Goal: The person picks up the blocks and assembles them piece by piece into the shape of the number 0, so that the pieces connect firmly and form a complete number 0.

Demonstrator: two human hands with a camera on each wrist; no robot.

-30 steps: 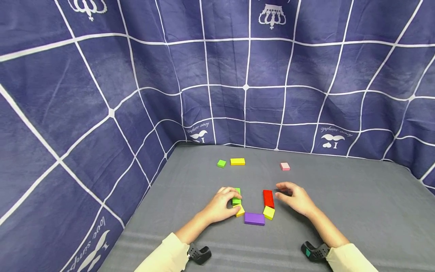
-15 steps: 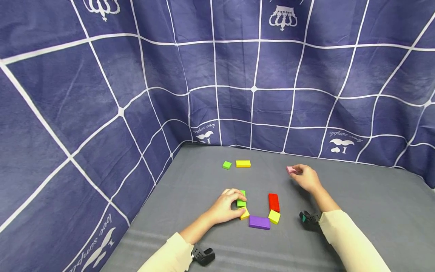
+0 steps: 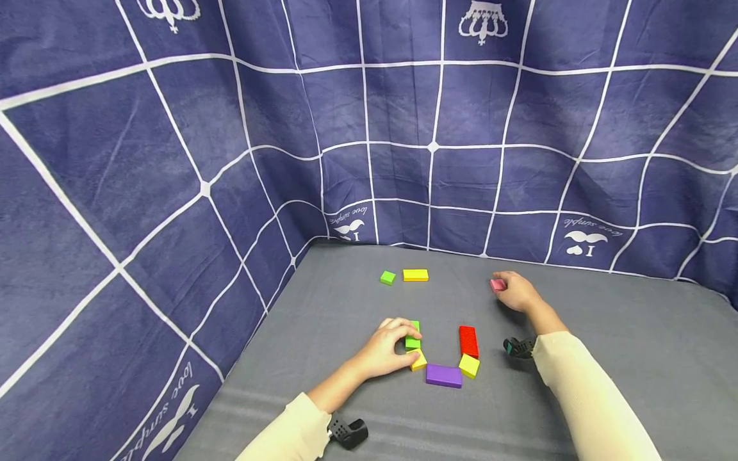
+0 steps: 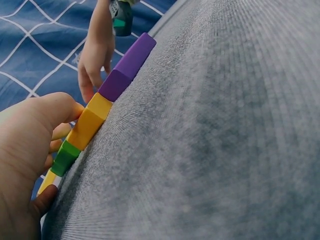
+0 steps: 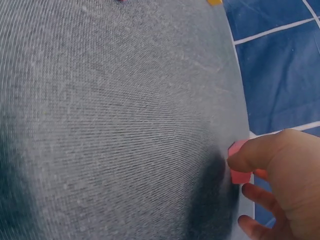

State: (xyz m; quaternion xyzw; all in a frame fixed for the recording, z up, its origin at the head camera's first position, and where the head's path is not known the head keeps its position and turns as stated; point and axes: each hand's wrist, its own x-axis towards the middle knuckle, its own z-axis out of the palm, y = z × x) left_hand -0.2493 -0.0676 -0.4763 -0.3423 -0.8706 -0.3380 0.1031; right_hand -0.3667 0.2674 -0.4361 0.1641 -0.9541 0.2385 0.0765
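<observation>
In the head view my left hand [image 3: 385, 351] arches over a green block [image 3: 412, 344] and the yellow-orange block [image 3: 418, 362] at its near end. Its thumb touches the yellow-orange block [image 4: 90, 120], and its fingers curl about the green one [image 4: 65, 159]. Farther off on the right, my right hand [image 3: 519, 292] pinches a small pink block [image 3: 496, 285]. The right wrist view shows the thumb over the pink block [image 5: 240, 172], with the other fingers partly hidden. A purple block [image 3: 444, 376] lies at the near end of a U-shaped arrangement.
A red block [image 3: 469, 342] and a yellow block [image 3: 469, 366] form the U's right side. At the back of the grey cloth [image 3: 334, 307] lie a small green block [image 3: 388, 278] and a long yellow block [image 3: 416, 275]. A blue checked curtain [image 3: 398, 173] stands behind.
My right hand has gone from beside the red block to the pink block farther back and taken hold of it. The left hand stays at the green and yellow-orange blocks.
</observation>
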